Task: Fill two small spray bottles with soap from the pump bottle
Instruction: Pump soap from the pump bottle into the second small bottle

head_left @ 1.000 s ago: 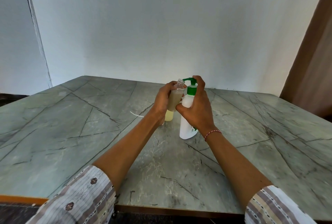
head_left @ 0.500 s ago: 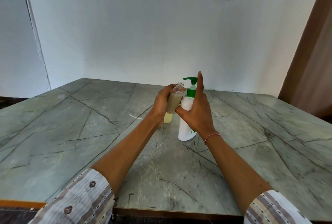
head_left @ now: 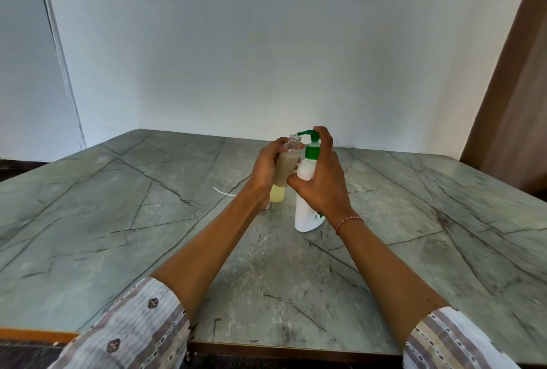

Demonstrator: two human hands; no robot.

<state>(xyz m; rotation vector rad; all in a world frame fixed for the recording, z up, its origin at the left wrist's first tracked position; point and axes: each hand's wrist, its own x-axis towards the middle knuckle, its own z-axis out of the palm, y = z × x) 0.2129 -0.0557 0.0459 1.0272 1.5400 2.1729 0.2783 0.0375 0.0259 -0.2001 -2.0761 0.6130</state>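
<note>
My left hand (head_left: 266, 170) grips a small clear spray bottle (head_left: 286, 166), capless, its open neck just under the green pump spout. The bottle's upper part looks cloudy brown; pale yellow liquid fills its bottom. My right hand (head_left: 322, 182) wraps the white pump bottle (head_left: 306, 214), which stands on the table, with the index finger lying on the green pump head (head_left: 309, 134). A thin white dip tube (head_left: 223, 192) lies on the table left of my left wrist; its spray cap is hidden behind the wrist.
The grey-green marble table (head_left: 118, 220) runs to a white wall behind. Its wooden front edge is near my sleeves. A brown door or curtain stands at the far right, and a wall switch sits high on the wall.
My right index finger, raised straight up half a second ago, has come back down onto the green pump head. The small bottle stays held at the spout.
</note>
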